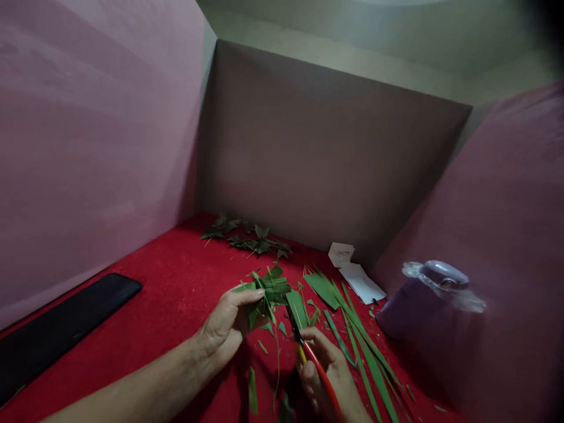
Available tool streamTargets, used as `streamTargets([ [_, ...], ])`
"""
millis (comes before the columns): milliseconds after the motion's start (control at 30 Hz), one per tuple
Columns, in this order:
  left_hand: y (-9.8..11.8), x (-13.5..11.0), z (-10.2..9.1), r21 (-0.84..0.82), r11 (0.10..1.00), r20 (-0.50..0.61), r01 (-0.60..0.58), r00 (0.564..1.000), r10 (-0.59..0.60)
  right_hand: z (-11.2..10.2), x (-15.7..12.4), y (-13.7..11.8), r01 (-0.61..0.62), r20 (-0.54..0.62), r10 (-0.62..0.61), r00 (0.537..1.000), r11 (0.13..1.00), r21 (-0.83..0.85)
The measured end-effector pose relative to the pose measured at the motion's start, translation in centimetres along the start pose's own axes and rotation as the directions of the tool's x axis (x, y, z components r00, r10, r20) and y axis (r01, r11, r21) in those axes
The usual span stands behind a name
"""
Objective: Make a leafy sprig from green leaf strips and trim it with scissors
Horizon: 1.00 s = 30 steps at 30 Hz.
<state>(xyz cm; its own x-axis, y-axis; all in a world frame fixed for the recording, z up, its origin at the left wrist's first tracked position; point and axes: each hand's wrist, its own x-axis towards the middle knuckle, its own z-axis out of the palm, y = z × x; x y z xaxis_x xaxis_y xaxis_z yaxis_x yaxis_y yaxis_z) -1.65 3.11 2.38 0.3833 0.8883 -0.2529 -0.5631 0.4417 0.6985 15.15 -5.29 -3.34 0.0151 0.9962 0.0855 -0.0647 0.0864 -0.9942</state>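
Just below the middle of the frame, the left hand (229,323) pinches a green folded bundle of leaf strips (277,286) between thumb and fingers. At the lower centre, the right hand (328,376) is closed around the red-and-yellow handles of a black-tipped cutting tool (318,363). Its tip points up beside the bundle's right edge; whether the two touch, I cannot tell, nor how far the tip is parted.

The nearest risk is a slip of that tip: the left fingers sit close by, so a careless squeeze could nick them or sever a strip that binds the folds. A loosened thumb could let the bundle spring apart. A thin pale fibre (278,364) hangs below it and could snag.

Long green leaf blades (368,346) at the lower right lie near the right forearm, which could sweep them aside. Small green scraps (263,347) on the red cloth (180,294) could stick to the work. Dark green pointed leaf pieces (261,242) lie farther back, well apart.
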Motion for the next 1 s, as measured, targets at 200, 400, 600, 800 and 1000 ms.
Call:
streamTargets([
  [200, 0.7, 0.3, -0.2, 0.009, 0.994, -0.049, -0.104, 0.993, 0.105, -0.4, 0.0, 0.3, 0.019, 0.029, -0.018, 0.999, 0.999, -0.036],
  [400, 1.0, 0.6, -0.2, 0.111, 0.976, -0.114, -0.188, 0.973, 0.200, -0.3, -0.2, -0.2, 0.001, 0.020, 0.000, 1.000, 0.998, -0.069],
  [600, 1.0, 0.4, 0.0, 0.186, 0.966, -0.128, -0.179, 0.970, 0.205, -0.3, -0.2, -0.5, -0.006, 0.016, 0.008, 1.000, 0.997, -0.076],
  [800, 1.2, 0.5, -0.1, 0.249, 0.944, -0.100, -0.218, 0.963, 0.249, -0.4, -0.4, -0.6, -0.009, 0.033, 0.011, 0.999, 0.997, -0.072],
  [1000, 1.1, 0.6, -0.1, 0.265, 0.944, -0.091, -0.196, 0.970, 0.227, -0.2, -0.5, -1.0, -0.028, 0.012, 0.029, 0.999, 0.997, -0.067],
])
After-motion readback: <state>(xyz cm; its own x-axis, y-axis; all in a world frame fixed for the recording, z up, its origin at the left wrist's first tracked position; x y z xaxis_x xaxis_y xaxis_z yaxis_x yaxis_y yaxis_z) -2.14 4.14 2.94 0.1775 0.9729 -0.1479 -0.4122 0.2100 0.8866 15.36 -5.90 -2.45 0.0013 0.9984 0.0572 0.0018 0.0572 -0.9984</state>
